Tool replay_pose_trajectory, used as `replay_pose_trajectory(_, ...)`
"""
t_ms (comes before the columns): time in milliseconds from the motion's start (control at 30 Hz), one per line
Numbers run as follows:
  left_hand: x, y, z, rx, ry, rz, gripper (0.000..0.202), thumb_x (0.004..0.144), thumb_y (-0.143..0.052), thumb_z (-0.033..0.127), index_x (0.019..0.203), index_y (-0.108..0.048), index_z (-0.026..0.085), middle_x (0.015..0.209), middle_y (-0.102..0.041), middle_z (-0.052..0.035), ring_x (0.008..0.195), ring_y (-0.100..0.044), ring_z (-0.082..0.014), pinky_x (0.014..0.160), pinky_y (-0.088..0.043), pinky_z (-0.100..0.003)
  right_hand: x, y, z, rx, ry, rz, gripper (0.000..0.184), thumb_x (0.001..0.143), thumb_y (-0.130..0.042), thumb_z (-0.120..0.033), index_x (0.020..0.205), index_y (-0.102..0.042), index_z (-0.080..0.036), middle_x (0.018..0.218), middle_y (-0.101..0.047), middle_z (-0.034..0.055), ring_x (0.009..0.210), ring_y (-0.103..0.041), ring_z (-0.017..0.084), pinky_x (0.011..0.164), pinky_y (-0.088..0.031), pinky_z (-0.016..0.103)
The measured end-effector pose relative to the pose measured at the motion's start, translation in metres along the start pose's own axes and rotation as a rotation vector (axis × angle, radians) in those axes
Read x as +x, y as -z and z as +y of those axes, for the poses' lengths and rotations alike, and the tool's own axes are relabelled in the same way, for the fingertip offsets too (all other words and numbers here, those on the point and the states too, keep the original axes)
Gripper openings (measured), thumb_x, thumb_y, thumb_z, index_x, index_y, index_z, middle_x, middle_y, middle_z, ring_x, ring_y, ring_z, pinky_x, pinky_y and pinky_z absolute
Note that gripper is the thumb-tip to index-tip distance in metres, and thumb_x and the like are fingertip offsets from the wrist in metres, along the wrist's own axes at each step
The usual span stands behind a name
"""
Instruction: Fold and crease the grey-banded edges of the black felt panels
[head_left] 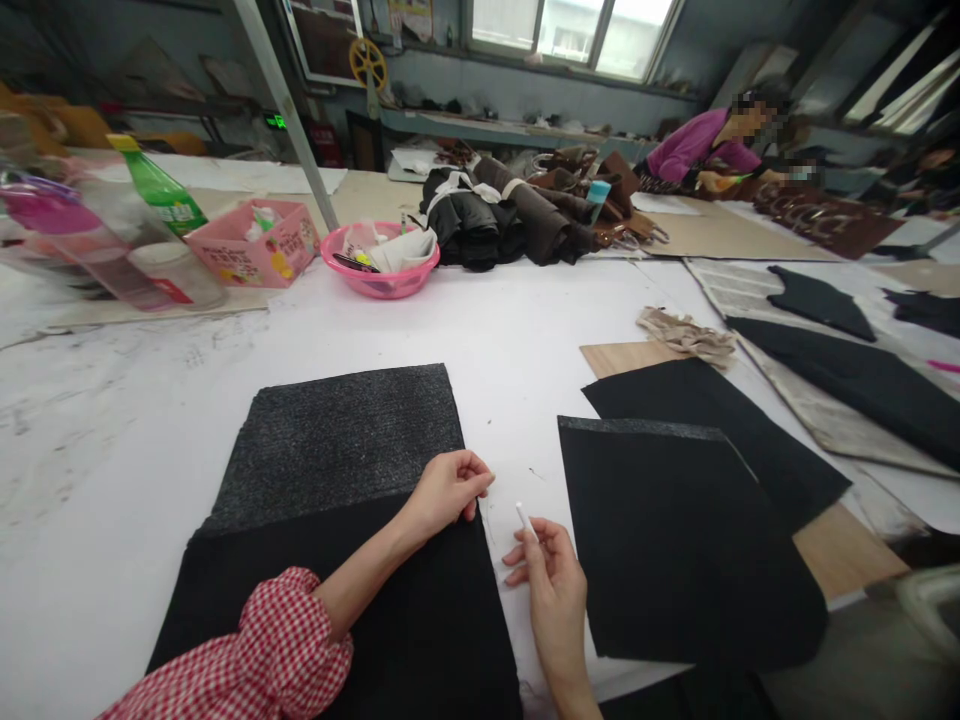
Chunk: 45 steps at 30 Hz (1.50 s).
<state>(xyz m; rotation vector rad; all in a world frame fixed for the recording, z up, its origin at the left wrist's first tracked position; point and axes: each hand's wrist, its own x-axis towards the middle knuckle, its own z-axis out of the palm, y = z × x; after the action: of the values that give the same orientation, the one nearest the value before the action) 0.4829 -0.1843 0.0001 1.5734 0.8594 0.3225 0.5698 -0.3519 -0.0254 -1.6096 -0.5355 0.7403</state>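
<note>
Left hand: the left hand (448,490) is at the centre of the frame, by the right edge of the black cloth; thumb and index tips press together, the other fingers curl under, and whether they pinch anything I cannot tell.
Right hand: the right hand (556,590), lower centre, pinches a white stick (525,518) between thumb and fingers, its tip pointing up and slightly left.
Black cloth: the black cloth (420,610) lies at lower left and centre, under the left forearm, with a speckled grey panel (345,440) across its top.
Black pieces: two overlapping black pieces (675,540) lie at lower right, partly over a tan board (844,550); crumpled beige fabric (686,335) rests at the board's upper end.
White table: along the far side of the white table (495,330) are a pink basket (384,284), a pink box (251,258) and dark bundles (480,215).
Co-worker: a person in a purple top (686,150) leans over work at upper right.
</note>
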Motion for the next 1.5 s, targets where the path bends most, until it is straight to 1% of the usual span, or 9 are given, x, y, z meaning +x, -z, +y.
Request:
replay_pose_trajectory(333, 0.0, 0.004, 0.014, 0.315, -0.176, -0.038, 0.016, 0.089, -0.054, 0.028, 0.084, -0.062, 0.015, 0.072, -0.066, -0.0022, 0.054, -0.056, -0.0114, 0.049, -0.039, -0.022, -0.001, 0.002, 0.002, 0.061, -0.002, 0.051, 0.034, 0.093, -0.057, -0.051, 0.105, -0.055, -0.02, 0.078, -0.067, 0.0019, 0.058, -0.061, 0.014, 0.056, -0.053, 0.025)
replay_pose_trajectory(433, -0.019, -0.009, 0.012, 0.504, -0.26, -0.039, 0.01, 0.086, -0.056, 0.016, 0.084, -0.065, 0.016, 0.079, -0.067, -0.0038, 0.07, -0.061, -0.0168, 0.064, -0.044, -0.027, -0.001, 0.003, 0.002, 0.076, -0.001, 0.06, 0.036, 0.091, -0.058, -0.052, 0.105, -0.056, -0.019, 0.076, -0.066, 0.0017, 0.059, -0.062, 0.015, 0.056, -0.053, 0.026)
replay_pose_trajectory(533, -0.039, -0.029, 0.006, 0.678, -0.33, -0.039, 0.026, 0.086, -0.049, 0.006, 0.105, -0.065, 0.014, 0.095, -0.067, -0.009, 0.085, -0.062, -0.0232, 0.073, -0.048, -0.034, 0.0, 0.004, 0.002, 0.109, -0.001, 0.084, 0.038, 0.089, -0.061, -0.053, 0.106, -0.057, -0.019, 0.076, -0.066, 0.0019, 0.06, -0.062, 0.016, 0.057, -0.054, 0.028)
replay_pose_trajectory(633, -0.053, -0.047, 0.001, 1.031, -0.471, -0.024, 0.046, 0.088, -0.045, 0.002, 0.134, -0.049, 0.009, 0.099, -0.066, -0.011, 0.087, -0.062, -0.0251, 0.068, -0.05, -0.035, 0.002, 0.004, 0.003, 0.124, -0.012, 0.104, 0.038, 0.088, -0.062, -0.053, 0.106, -0.056, -0.02, 0.076, -0.065, 0.0012, 0.06, -0.062, 0.016, 0.057, -0.054, 0.028)
replay_pose_trajectory(733, -0.064, -0.056, -0.002, 1.26, -0.595, 0.004, 0.046, 0.089, -0.048, 0.004, 0.135, -0.046, 0.006, 0.096, -0.065, -0.0091, 0.081, -0.062, -0.0229, 0.062, -0.051, -0.032, 0.002, 0.005, 0.004, 0.14, -0.025, 0.118, 0.037, 0.087, -0.064, -0.052, 0.105, -0.055, -0.021, 0.081, -0.065, 0.0015, 0.063, -0.061, 0.016, 0.057, -0.053, 0.026)
replay_pose_trajectory(1000, -0.1, -0.035, -0.005, 1.015, -0.648, -0.138, 0.03, 0.089, -0.054, 0.01, 0.119, -0.055, 0.018, 0.101, -0.064, -0.0046, 0.084, -0.061, -0.0206, 0.072, -0.055, -0.035, 0.007, 0.017, 0.0, 0.065, 0.004, 0.085, 0.036, 0.088, -0.063, -0.052, 0.103, -0.056, -0.02, 0.072, -0.061, -0.0017, 0.058, -0.055, 0.013, 0.055, -0.048, 0.024)
replay_pose_trajectory(1200, -0.09, -0.001, -0.033, 1.037, -0.653, 0.192, 0.031, 0.091, -0.049, 0.009, 0.121, -0.056, 0.015, 0.122, -0.062, -0.0125, 0.116, -0.058, -0.0292, 0.094, -0.053, -0.048, 0.008, -0.002, -0.019, -0.198, 0.089, -0.177, 0.034, 0.093, -0.053, -0.052, 0.102, -0.06, -0.02, 0.083, -0.065, 0.0029, 0.071, -0.062, 0.017, 0.06, -0.048, 0.026)
replay_pose_trajectory(1333, -0.087, 0.003, -0.051, 1.033, -0.635, 0.249, 0.032, 0.093, -0.051, 0.013, 0.124, -0.057, 0.015, 0.126, -0.062, -0.0125, 0.12, -0.057, -0.029, 0.1, -0.05, -0.05, 0.024, -0.027, -0.02, -0.278, 0.155, -0.301, 0.031, 0.097, -0.047, -0.049, 0.098, -0.059, -0.02, 0.083, -0.065, 0.0022, 0.072, -0.063, 0.018, 0.066, -0.049, 0.028)
replay_pose_trajectory(1500, -0.09, 0.002, -0.053, 0.993, -0.64, 0.263, 0.033, 0.095, -0.048, 0.013, 0.126, -0.058, 0.018, 0.13, -0.061, -0.0108, 0.123, -0.056, -0.0266, 0.102, -0.05, -0.048, 0.068, -0.033, -0.017, -0.312, 0.246, -0.122, 0.036, 0.093, -0.048, -0.051, 0.1, -0.059, -0.018, 0.098, -0.067, 0.0102, 0.083, -0.064, 0.023, 0.072, -0.051, 0.034)
